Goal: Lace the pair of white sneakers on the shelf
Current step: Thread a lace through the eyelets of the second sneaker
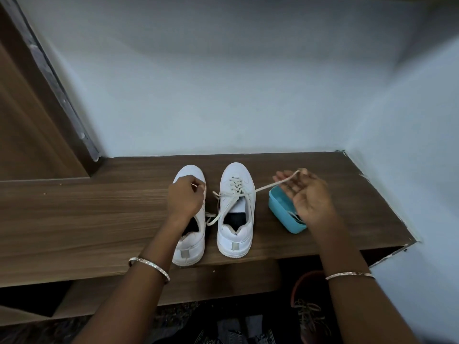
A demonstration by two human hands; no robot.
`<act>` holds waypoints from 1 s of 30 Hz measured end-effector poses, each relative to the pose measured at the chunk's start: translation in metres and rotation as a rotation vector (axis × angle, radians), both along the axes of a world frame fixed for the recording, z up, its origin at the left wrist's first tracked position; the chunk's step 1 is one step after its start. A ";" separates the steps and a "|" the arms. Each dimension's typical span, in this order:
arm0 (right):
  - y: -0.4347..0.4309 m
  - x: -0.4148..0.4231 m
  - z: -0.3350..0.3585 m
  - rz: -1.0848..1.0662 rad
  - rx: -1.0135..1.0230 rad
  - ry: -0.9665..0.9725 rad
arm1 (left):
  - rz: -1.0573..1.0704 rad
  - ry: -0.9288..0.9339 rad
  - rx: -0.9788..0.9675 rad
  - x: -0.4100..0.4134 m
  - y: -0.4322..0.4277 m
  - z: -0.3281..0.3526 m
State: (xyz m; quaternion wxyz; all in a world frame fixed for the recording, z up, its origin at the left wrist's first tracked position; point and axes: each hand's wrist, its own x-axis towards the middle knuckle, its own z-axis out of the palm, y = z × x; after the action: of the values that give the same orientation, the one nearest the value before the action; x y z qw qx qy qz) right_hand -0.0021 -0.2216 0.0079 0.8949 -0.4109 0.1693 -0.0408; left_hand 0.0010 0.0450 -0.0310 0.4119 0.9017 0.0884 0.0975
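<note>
Two white sneakers stand side by side on the brown wooden shelf (99, 214), toes toward the wall. The right sneaker (236, 207) has a grey-white lace (265, 187) crossed through its eyelets. One end of that lace runs taut to the right, where my right hand (308, 197) pinches it at the fingertips, palm up. The other end goes left to my left hand (185, 197), which grips it above the left sneaker (190, 247). My left hand and forearm hide most of that sneaker's top.
A light blue plastic box (280, 204) sits on the shelf under my right hand, with a strip of lace inside. Walls close the shelf at the back and right. A wooden door stands at the left. Below the shelf edge lies a brown laced shoe (310, 316).
</note>
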 end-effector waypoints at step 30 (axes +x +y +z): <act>0.007 -0.015 -0.008 0.185 -0.637 -0.127 | -0.025 0.307 0.093 -0.022 -0.038 -0.004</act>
State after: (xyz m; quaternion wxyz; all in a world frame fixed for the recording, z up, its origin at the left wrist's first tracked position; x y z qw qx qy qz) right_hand -0.0176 -0.2143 -0.0002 0.7301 -0.6803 0.0540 -0.0357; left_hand -0.0206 0.0066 -0.0345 0.3525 0.9251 0.1344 -0.0428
